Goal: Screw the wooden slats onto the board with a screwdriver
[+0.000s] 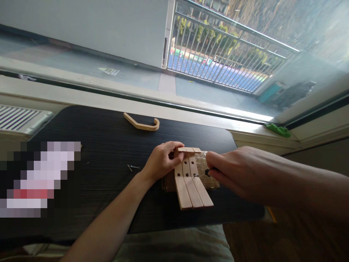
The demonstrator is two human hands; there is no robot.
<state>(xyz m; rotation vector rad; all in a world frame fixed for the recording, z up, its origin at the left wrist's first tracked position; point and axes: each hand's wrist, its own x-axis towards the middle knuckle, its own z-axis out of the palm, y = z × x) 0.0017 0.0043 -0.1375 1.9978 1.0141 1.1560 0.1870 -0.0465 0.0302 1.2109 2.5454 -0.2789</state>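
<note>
My left hand (166, 158) is closed around the hooked far end of a wooden piece made of three slats (192, 193) side by side. Dark holes run across the slats, and a screw (196, 175) sticks out at one on the right. Beneath the slats lies a shiny, plastic-wrapped brownish block (203, 163). My right hand (226, 167) is closed just right of the screw, around a small dark-ended tool (207, 172); most of the tool is hidden by the fingers.
Farther back on the black table (103, 138) lies a single curved wooden slat (144, 126). Two loose screws (131, 167) rest left of my left hand. A pixelated patch covers the table's left side. Behind stand a window sill (191, 116) and a green cloth (278, 130).
</note>
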